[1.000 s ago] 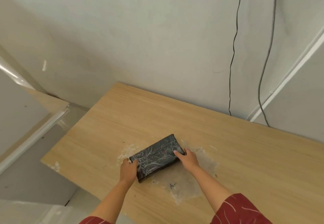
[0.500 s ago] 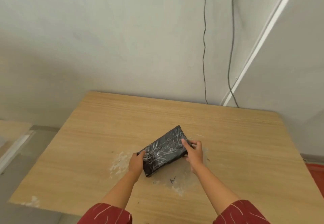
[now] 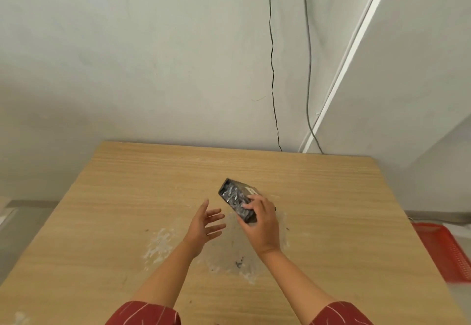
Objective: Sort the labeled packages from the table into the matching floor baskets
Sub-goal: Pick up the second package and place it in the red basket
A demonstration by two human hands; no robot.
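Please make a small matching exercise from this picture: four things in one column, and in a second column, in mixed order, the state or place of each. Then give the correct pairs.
Column 1
1. left hand
2. right hand
3. black package
4. red basket

Column 2
A. on the floor at the right of the table
B. open, fingers spread, holding nothing
C. lifted off the table, a pale label on one side
D. closed around one end of the package

Pairs: 1-B, 2-D, 3-C, 4-A
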